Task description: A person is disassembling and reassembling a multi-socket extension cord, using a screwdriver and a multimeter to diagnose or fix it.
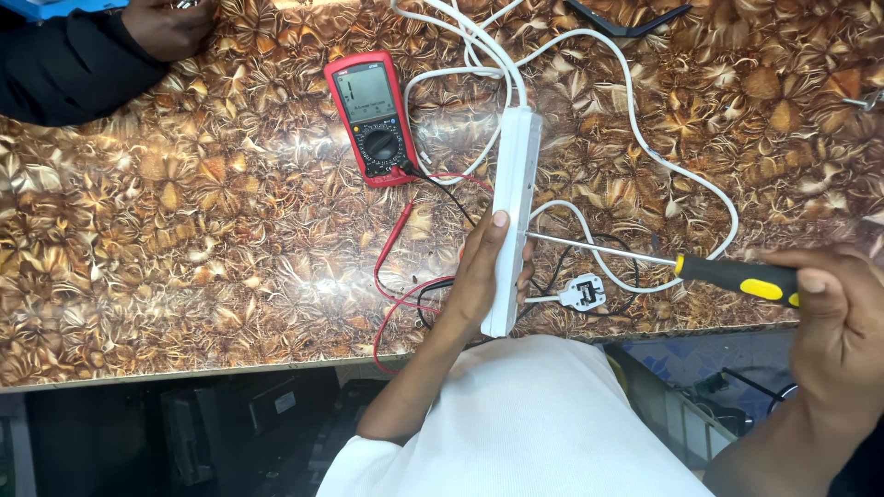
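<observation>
Our right hand (843,317) sits closest to the lens, fingers wrapped around the black-and-yellow handle of a screwdriver (737,278), its long steel shaft reaching leftward until the tip meets the side of the white power strip (512,216). Our left hand (485,276) is closed around the lower part of that strip, holding it tipped on its edge on the patterned brown surface (184,239), thumb up along its face. We judge the step in hand to be working a screw on the strip's casing; the move that follows calls for keeping the tip seated square while the left hand steadies the body against twisting. White cable (645,152) loops from the strip's far end round to a white plug (583,293) lying just beside our left hand. Left of the strip lies a red multimeter (373,118), rectangular with a grey screen and black dial, its red and black leads (391,276) trailing toward us. Any lettering on it is too small to make out. At the top left corner, another person's hand (166,26) and dark sleeve rest on the surface.
</observation>
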